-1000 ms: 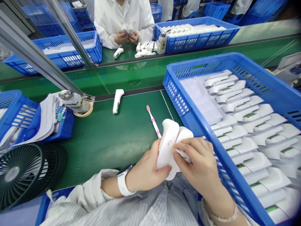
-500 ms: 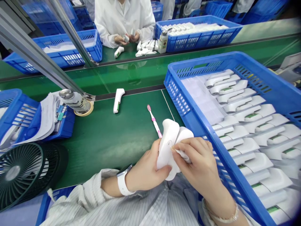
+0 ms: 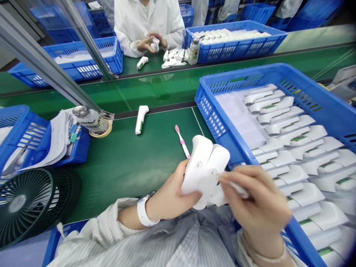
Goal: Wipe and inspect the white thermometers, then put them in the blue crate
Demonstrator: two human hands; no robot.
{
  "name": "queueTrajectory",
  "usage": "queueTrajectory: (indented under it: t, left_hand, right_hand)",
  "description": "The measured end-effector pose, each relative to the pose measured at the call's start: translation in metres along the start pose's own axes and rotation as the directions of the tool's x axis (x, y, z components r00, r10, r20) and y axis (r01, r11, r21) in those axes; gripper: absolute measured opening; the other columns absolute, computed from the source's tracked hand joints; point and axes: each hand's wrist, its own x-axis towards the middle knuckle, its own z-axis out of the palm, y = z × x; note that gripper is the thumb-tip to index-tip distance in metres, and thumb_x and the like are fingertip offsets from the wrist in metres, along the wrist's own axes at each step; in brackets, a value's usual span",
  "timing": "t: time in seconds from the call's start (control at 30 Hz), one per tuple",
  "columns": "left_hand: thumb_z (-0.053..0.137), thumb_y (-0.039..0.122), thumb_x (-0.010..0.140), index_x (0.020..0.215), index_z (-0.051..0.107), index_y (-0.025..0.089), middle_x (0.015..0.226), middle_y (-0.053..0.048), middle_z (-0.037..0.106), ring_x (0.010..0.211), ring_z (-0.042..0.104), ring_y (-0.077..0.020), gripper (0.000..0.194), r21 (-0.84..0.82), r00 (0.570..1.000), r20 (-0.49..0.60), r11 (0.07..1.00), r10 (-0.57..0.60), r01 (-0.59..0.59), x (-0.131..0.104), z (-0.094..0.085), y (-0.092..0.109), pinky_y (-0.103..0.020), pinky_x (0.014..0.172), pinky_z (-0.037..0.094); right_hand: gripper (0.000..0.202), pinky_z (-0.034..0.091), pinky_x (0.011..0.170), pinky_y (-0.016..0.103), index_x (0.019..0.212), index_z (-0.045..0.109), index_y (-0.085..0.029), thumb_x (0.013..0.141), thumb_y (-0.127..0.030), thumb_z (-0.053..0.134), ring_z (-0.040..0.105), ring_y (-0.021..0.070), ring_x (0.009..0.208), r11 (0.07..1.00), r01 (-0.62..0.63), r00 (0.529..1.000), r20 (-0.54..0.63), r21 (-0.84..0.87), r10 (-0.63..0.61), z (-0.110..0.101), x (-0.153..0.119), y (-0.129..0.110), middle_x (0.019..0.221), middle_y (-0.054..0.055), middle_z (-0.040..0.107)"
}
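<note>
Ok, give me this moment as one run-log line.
left hand: holds two white devices | right hand: blurred, pinching white material, kind unclear | toothbrush: on green table, beyond hands | blue crate: right, rows of similar devices

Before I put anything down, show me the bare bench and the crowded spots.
Widest: the bench between fan, lone white piece and left hand. Smaller: between that piece and the toothbrush. Crowded: the right crate, packed with white pieces, and the left side, with papers and can.

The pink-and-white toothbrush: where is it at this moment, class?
In the head view, the toothbrush lies near the middle on the green tabletop, just beyond the left hand and left of the large blue crate.
</note>
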Motion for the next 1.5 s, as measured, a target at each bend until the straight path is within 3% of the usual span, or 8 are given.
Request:
queueTrajectory:
  t: [0.13,0.37,0.43,0.53,0.63,1.0,1.2,1.5]
  left_hand:
    - [0.064,0.020,0.078,0.129,0.033,0.024,0.125,-0.006,0.050,0.113,0.049,-0.0223,0.059,-0.137,0.994,-0.109,0.991,-0.016,0.001,-0.001,-0.010,-0.007,-0.039,0.098,0.038]
    - [0.065,0.027,0.079,0.129,0.033,0.022,0.123,-0.011,0.052,0.109,0.052,-0.0247,0.059,-0.369,0.988,-0.156,0.926,0.016,-0.073,-0.003,-0.013,-0.009,-0.040,0.091,0.043]
    - [0.068,0.027,0.078,0.127,0.035,0.023,0.118,-0.009,0.054,0.103,0.054,-0.0213,0.059,-0.437,0.990,-0.138,0.895,0.030,-0.088,-0.003,-0.011,-0.007,-0.035,0.088,0.045]
    - [0.070,0.024,0.076,0.124,0.040,0.024,0.111,-0.004,0.057,0.094,0.056,-0.0148,0.057,-0.547,0.997,-0.070,0.834,0.038,-0.070,-0.002,-0.006,-0.003,-0.027,0.080,0.046]
    - [0.070,0.022,0.076,0.121,0.042,0.026,0.104,-0.001,0.059,0.086,0.056,-0.0108,0.053,-0.607,0.999,-0.010,0.794,0.037,-0.035,-0.003,-0.002,0.000,-0.021,0.073,0.047]
    - [0.065,0.029,0.080,0.128,0.034,0.028,0.121,-0.004,0.053,0.106,0.054,-0.0188,0.057,-0.381,0.997,-0.014,0.921,0.080,-0.079,-0.006,0.002,-0.001,-0.030,0.087,0.047]
    - [0.052,0.036,0.087,0.143,0.009,0.022,0.145,-0.010,0.035,0.130,0.038,-0.0249,0.072,0.089,0.990,-0.024,0.987,0.138,-0.136,-0.004,0.006,-0.003,-0.038,0.105,0.036]
    - [0.059,0.039,0.082,0.145,-0.001,0.020,0.154,-0.012,0.015,0.139,0.022,-0.0280,0.089,0.206,0.992,-0.023,0.971,0.124,-0.117,-0.003,0.011,-0.011,-0.045,0.114,0.024]
  right_hand:
    - [0.026,0.045,0.070,0.031,0.097,0.067,-0.022,0.075,-0.007,0.067,0.056,0.0155,0.076,0.985,-0.141,0.935,-0.340,-0.102,0.098,0.003,0.013,0.028,0.084,0.003,0.059]
    - [0.042,0.032,0.106,0.050,0.131,0.050,-0.021,0.089,-0.027,0.052,0.041,0.0274,0.127,0.955,-0.274,0.949,-0.130,0.115,0.288,0.032,0.014,0.041,0.136,0.011,0.045]
    - [0.036,0.035,0.105,0.049,0.126,0.055,-0.025,0.093,-0.034,0.044,0.046,0.0261,0.123,0.765,-0.417,0.896,0.083,0.491,0.436,0.042,0.005,0.030,0.129,0.007,0.054]
    - [0.038,0.047,0.094,0.047,0.111,0.064,-0.029,0.093,-0.049,0.037,0.058,0.0269,0.108,0.223,-0.603,0.751,0.450,0.766,0.484,0.054,-0.006,0.012,0.109,0.004,0.067]
    - [0.039,0.053,0.084,0.044,0.097,0.069,-0.029,0.087,-0.058,0.044,0.064,0.0269,0.094,0.030,-0.618,0.694,0.528,0.785,0.490,0.058,-0.009,0.002,0.094,0.002,0.071]
    - [0.035,0.056,0.061,0.036,0.090,0.066,-0.026,0.088,-0.053,0.043,0.063,0.0225,0.068,0.191,-0.588,0.742,0.430,0.786,0.514,0.051,-0.014,0.003,0.077,0.003,0.067]
    - [0.027,0.055,0.078,0.031,0.111,0.058,-0.030,0.085,-0.037,0.058,0.063,0.0207,0.094,0.221,-0.584,0.662,0.301,0.781,0.687,0.051,-0.016,-0.002,0.110,0.001,0.064]
    - [0.039,0.053,0.085,0.040,0.117,0.055,-0.030,0.082,-0.045,0.061,0.061,0.0251,0.101,0.120,-0.642,0.575,0.373,0.757,0.728,0.056,-0.019,-0.006,0.113,0.003,0.063]
